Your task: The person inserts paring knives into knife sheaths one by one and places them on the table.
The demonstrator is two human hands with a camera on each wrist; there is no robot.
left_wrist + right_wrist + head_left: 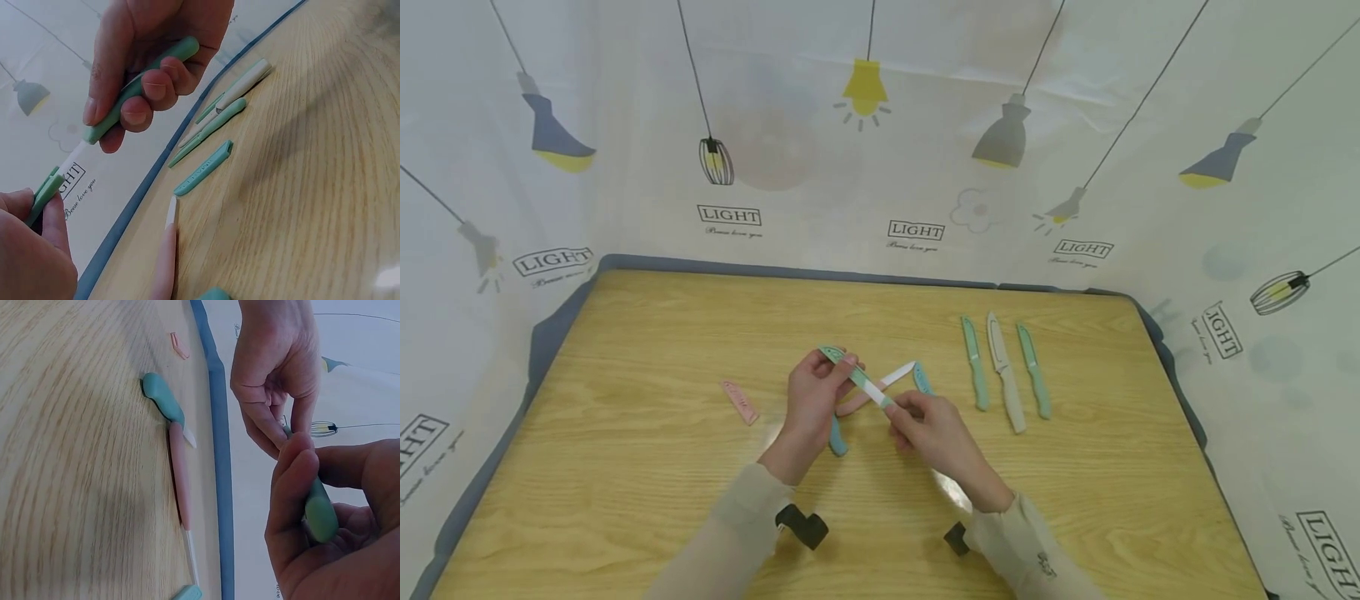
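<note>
A green-handled knife (pixel 156 72) is held by my right hand (pixel 936 429), its fingers wrapped around the handle. My left hand (pixel 811 392) pinches a green blade sheath (pixel 831 353) between thumb and fingers. The knife's white blade (pixel 872 391) spans the gap between the hands, its tip end inside the sheath. Below them on the table lies a pink-handled knife (pixel 180 478) with a bare white blade, crossing a blue-handled knife (pixel 162 397). A blue sheath (pixel 203 170) lies by the pink knife's tip. The pink sheath (pixel 741 402) lies left of my left hand.
To the right, three sheathed knives lie side by side: a green one (pixel 976 367), a longer beige one (pixel 1011 392) and another green one (pixel 1036 375). A printed curtain (pixel 820 225) surrounds the wooden table (pixel 625 467) at the back and sides.
</note>
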